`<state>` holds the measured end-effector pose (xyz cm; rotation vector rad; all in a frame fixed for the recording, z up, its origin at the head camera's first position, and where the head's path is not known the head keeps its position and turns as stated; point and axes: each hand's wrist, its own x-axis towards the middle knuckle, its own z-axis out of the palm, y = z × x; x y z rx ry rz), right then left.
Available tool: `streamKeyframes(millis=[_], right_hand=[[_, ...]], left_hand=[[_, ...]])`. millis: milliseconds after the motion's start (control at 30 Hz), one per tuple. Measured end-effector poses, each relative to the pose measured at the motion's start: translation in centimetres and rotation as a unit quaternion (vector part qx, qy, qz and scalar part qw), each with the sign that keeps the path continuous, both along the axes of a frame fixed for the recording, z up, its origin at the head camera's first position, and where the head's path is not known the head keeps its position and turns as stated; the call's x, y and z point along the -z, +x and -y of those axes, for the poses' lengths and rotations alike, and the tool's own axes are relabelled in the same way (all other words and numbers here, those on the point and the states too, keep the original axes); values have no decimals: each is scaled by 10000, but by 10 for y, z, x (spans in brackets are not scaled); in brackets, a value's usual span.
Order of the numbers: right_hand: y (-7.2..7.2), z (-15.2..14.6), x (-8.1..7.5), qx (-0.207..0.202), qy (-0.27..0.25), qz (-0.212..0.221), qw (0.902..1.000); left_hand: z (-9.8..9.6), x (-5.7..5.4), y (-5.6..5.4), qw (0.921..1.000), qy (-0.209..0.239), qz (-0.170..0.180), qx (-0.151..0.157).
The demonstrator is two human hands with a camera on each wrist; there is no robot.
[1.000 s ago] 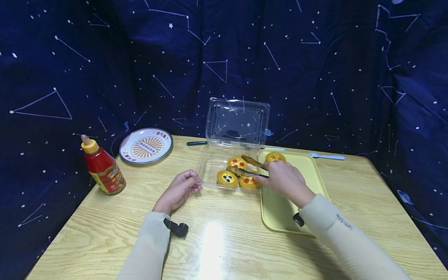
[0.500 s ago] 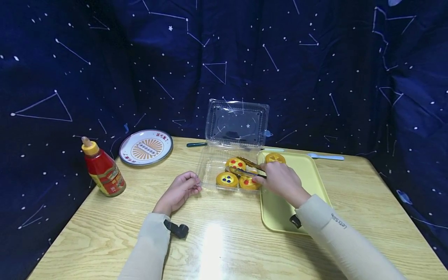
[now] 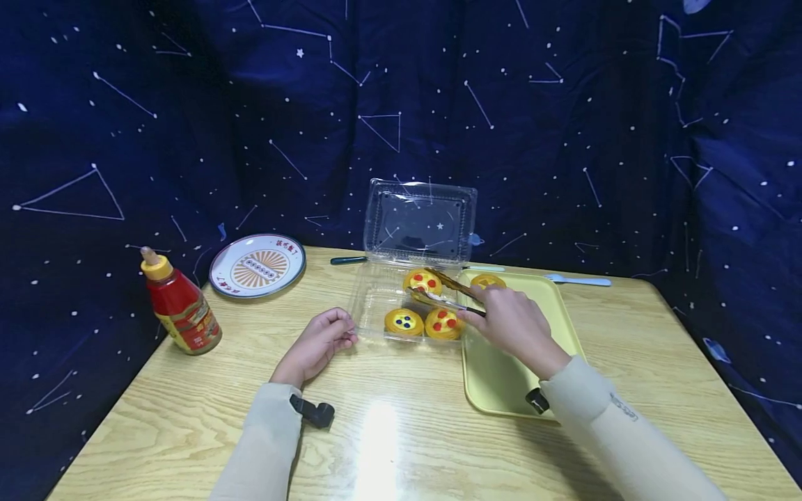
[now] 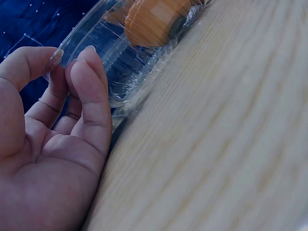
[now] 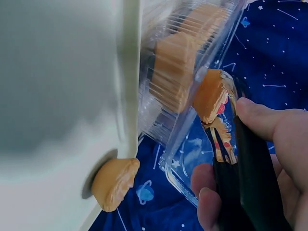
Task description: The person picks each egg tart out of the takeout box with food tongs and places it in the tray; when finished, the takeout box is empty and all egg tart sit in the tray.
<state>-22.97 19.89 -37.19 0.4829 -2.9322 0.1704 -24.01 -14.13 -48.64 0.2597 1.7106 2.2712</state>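
Observation:
My left hand (image 3: pixel 318 346) pinches the left edge of a clear plastic clamshell box (image 3: pixel 372 299), its lid (image 3: pixel 421 221) standing up behind. With my right hand (image 3: pixel 515 325) I hold tongs (image 5: pixel 257 173) with black handles. The tongs' tips close around a red-dotted egg tart (image 3: pixel 422 280) over the back right of the box. In the right wrist view, this tart (image 5: pixel 209 96) appears at or above the box rim. A blue-dotted tart (image 3: pixel 404 321) and another red-dotted tart (image 3: pixel 444 325) sit along the front of the box.
A yellow tray (image 3: pixel 501 390) lies right of the box, with one tart (image 3: pixel 489 281) at its back left. Behind are a blue fork (image 3: pixel 578 280) and a dark-handled utensil (image 3: pixel 348 260). Leftward stand a patterned plate (image 3: pixel 258 266) and a red squeeze bottle (image 3: pixel 184 306).
The tongs have taken hold of the back red-dotted tart, which has shifted up and away from the front tarts. My left hand stays at the box edge.

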Motion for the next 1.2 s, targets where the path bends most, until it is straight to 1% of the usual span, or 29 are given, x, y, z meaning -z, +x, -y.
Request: streamKeyframes(millis=[167, 333, 633, 833, 933, 1067, 1200], right_hand=[[8, -9, -7, -90, -113, -357, 9993], [11, -25, -12, 2, -159, -639, 9978], [13, -59, -18, 338, -174, -718, 9967], [15, -84, -17, 457, -169, -824, 9954], [15, -95, -17, 565, -134, -757, 9954], [16, -111, -15, 808, -117, -488, 9955], [13, -126, -10, 992, -130, -321, 9945]], left_hand=[[0, -2, 1, 10000, -2, -3, 0], [0, -3, 0, 9999, -88, -54, 37], [1, -3, 1, 9998, -160, -53, -47], [2, 0, 1, 9999, -117, -87, -14], [1, 0, 1, 9999, -118, -101, 29], [1, -1, 1, 9999, -78, -50, 39], [1, -1, 1, 10000, -83, 7, 3]])
